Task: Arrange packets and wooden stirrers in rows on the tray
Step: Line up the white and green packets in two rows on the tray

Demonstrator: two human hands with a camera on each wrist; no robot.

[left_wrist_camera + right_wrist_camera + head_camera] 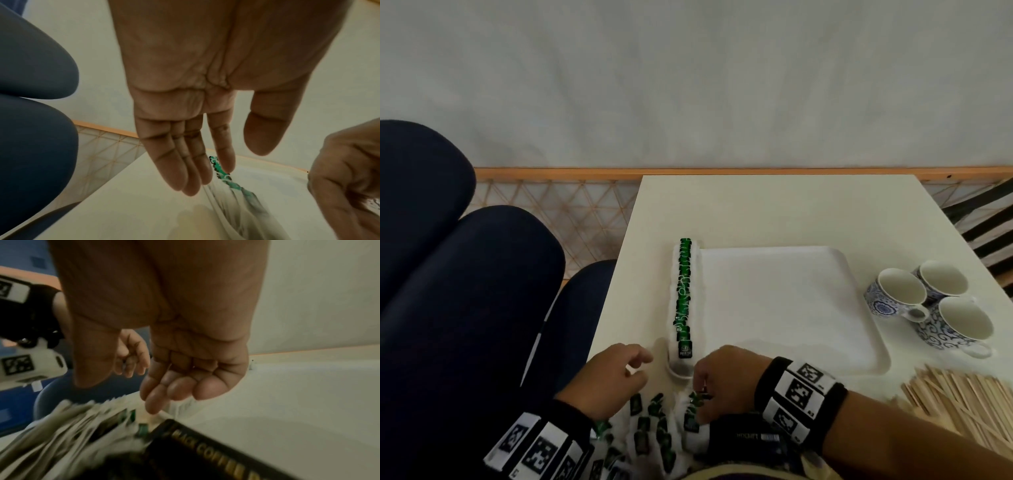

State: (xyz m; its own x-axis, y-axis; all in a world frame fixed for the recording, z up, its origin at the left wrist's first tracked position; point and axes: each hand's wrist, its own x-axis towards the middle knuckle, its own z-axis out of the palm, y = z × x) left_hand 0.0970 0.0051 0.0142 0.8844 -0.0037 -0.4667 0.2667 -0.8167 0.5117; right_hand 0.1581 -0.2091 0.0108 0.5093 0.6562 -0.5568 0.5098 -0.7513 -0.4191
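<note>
A white tray [784,308] lies mid-table. One row of green-and-white packets [685,298] runs along its left edge. Loose packets of the same kind [650,431] lie heaped at the table's near edge. My left hand [637,363] hovers by the tray's near-left corner; in the left wrist view its fingers [185,170] are straight and hold nothing, just above the row of packets [228,178]. My right hand [698,394] is over the loose heap [82,426], fingers loosely curled and empty, index fingertip [152,407] pointing down at the packets. Wooden stirrers [962,407] lie piled at the right.
Three blue-patterned cups [928,301] stand right of the tray. A black coffee packet [216,451] lies under my right wrist. Dark chair cushions [465,274] are at the left, beyond the table's edge. The wall is behind.
</note>
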